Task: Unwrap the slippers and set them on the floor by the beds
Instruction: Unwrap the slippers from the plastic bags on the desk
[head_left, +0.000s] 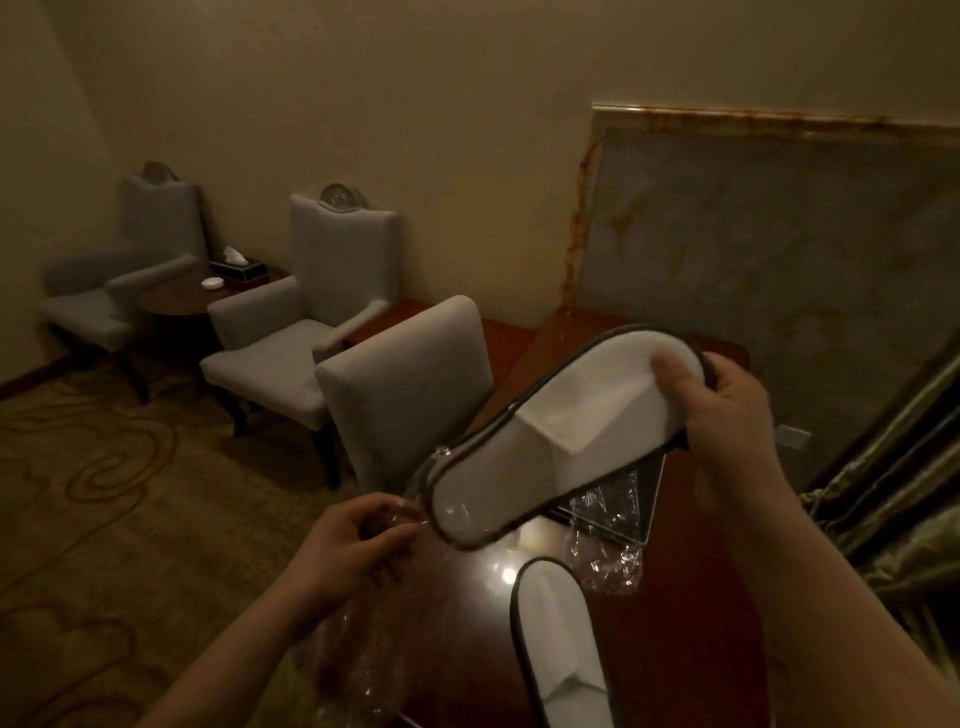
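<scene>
My right hand (727, 410) grips the toe end of a white slipper with dark trim (550, 436), held slanted above the desk. The slipper's heel end still sits inside a clear plastic wrapper (363, 639). My left hand (358, 545) pinches that wrapper just beside the heel, and the film hangs down below it. A second white slipper (558, 649) lies flat on the glossy dark wooden desk (691, 597) near the bottom edge. Another crumpled piece of clear plastic (608, 561) lies on the desk to its right.
A grey chair (410, 384) stands at the desk's left side. Two grey armchairs (291, 332) flank a round side table (176, 296) carrying a tissue box and a small white dish. Patterned carpet (104, 493) covers the floor. A marble wall panel and curtains stand to the right.
</scene>
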